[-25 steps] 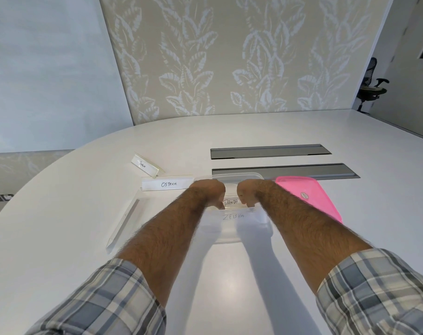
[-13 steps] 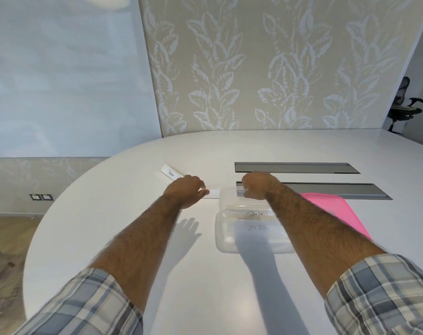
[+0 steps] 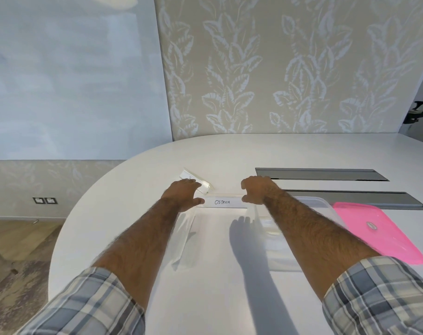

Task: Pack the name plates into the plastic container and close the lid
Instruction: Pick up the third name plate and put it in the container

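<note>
On the left a clear plate [image 3: 184, 240] lies flat on the white table [image 3: 138, 165]; a second, tilted one [image 3: 198, 181] sits beyond our left hand [image 3: 182, 193]. That hand's fingers are loosely together at the left end of the OSTRICH plate [image 3: 223, 202], thumb touching it. We judge it light, stiff and slick acrylic, best pinched at both ends. Our right hand [image 3: 256, 189] curls over its right end; whether it already grips, we cannot tell. The clear container [image 3: 319, 201] is just right, the glossy pink lid [image 3: 379, 233] beside it.
</note>
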A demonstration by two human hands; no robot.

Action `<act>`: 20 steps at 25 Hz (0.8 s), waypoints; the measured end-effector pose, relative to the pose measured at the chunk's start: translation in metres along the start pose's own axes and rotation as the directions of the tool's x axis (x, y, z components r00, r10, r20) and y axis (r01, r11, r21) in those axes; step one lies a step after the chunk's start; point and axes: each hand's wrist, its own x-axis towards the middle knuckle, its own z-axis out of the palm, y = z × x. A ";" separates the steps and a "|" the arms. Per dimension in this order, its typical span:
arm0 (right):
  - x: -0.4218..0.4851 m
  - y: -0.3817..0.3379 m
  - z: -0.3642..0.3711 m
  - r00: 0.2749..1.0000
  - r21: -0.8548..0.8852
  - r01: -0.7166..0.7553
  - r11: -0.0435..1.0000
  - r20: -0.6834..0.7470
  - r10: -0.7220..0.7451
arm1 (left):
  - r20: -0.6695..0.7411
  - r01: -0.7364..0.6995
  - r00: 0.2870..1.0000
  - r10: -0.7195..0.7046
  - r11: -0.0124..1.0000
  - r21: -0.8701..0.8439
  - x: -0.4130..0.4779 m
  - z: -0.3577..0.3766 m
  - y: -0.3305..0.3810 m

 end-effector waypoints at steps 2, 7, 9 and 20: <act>0.015 -0.006 0.003 1.000 0.008 -0.024 1.000 0.019 0.023 | 0.033 -0.013 0.999 0.014 1.000 -0.023 0.016 0.007 -0.010; 0.052 -0.016 0.020 0.995 0.023 -0.068 0.997 0.073 0.066 | 0.121 -0.037 0.992 0.045 0.997 -0.069 0.050 0.030 -0.025; 0.063 -0.018 0.031 0.992 0.015 -0.085 0.996 0.092 0.084 | 0.134 -0.052 0.989 0.062 0.996 -0.077 0.061 0.039 -0.028; 0.105 -0.007 0.055 0.972 -0.010 -0.108 0.994 0.211 0.108 | 0.165 -0.051 0.984 0.074 0.989 -0.136 0.106 0.069 -0.035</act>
